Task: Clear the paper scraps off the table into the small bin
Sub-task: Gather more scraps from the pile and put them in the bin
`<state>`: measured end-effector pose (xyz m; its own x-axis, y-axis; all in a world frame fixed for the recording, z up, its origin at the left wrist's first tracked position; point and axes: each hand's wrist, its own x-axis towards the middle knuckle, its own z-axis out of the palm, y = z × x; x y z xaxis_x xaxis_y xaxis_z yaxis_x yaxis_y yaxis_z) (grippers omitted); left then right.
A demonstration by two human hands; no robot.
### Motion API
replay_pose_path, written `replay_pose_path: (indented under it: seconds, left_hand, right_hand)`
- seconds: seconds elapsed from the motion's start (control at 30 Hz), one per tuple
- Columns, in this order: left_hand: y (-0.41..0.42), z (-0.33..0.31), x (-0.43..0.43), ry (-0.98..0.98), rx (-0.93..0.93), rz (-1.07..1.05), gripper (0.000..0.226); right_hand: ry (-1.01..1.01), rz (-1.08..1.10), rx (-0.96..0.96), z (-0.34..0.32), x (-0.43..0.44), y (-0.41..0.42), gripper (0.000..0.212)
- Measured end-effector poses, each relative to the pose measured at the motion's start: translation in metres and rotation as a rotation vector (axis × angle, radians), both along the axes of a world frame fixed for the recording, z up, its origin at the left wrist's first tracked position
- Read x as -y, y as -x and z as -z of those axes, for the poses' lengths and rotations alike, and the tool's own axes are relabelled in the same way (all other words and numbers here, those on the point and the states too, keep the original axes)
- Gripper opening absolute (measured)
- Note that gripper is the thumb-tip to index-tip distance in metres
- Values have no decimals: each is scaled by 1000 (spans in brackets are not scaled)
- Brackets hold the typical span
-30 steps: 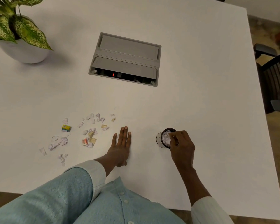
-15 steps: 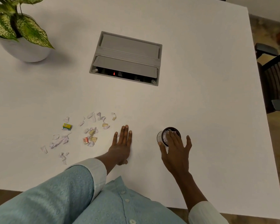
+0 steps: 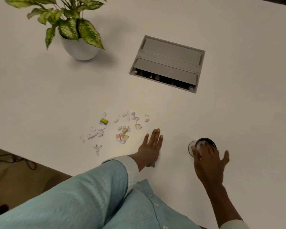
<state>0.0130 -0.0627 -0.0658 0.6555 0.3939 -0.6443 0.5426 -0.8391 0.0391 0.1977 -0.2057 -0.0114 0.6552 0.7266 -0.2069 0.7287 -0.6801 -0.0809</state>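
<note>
White table: both hands splayed, left hand flat, right hand over bin.

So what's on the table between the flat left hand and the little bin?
Nothing: in the head view the table is bare between the left hand and the bin. The scraps lie on that hand's other side.

White worktop, grey hatch, white pot with green-cream speckled leaves, white, yellow, orange scraps, dark-rimmed bin, pale-blue patterned sleeve.
</note>
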Motion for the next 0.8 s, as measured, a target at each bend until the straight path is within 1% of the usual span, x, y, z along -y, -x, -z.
replay_pose_path:
  seconds: [0.07, 0.13, 0.2, 0.27, 0.37, 0.47, 0.53, 0.63, 0.73, 0.8]
  left_hand:
    - [5, 0, 0, -10, 38, 9, 135]
    - [12, 2, -1, -17, 95, 9, 127]
    - [19, 6, -3, 16, 172, 3, 104]
    - [30, 11, -5, 74, 251, 4, 82]
    - [54, 16, -1, 113, 347, -2, 65]
    - [84, 20, 3, 86, 429, -55, 51]
    - [103, 18, 2, 50, 441, -94, 51]
    - [127, 15, -7, -55, 420, -172, 62]
    - [145, 10, -25, -123, 418, -294, 71]
    - [151, 7, -38, -121, 405, -352, 77]
  right_hand:
    - [-96, -24, 97, -6, 1, 4, 35]
    - [-209, -66, 172, -11, 2, 9, 30]
    - [-310, -114, 186, -16, -1, 18, 27]
    - [-366, -148, 134, -20, -7, 32, 21]
    - [-368, -168, 10, -21, -20, 55, 13]
    - [-247, -233, -51, -10, -36, 76, 14]
    - [-124, -278, -113, 0, -49, 90, 19]
    - [51, -337, -208, 18, -64, 108, 32]
    - [148, -371, -268, 37, -75, 119, 60]
    - [183, -378, -291, 47, -84, 123, 79]
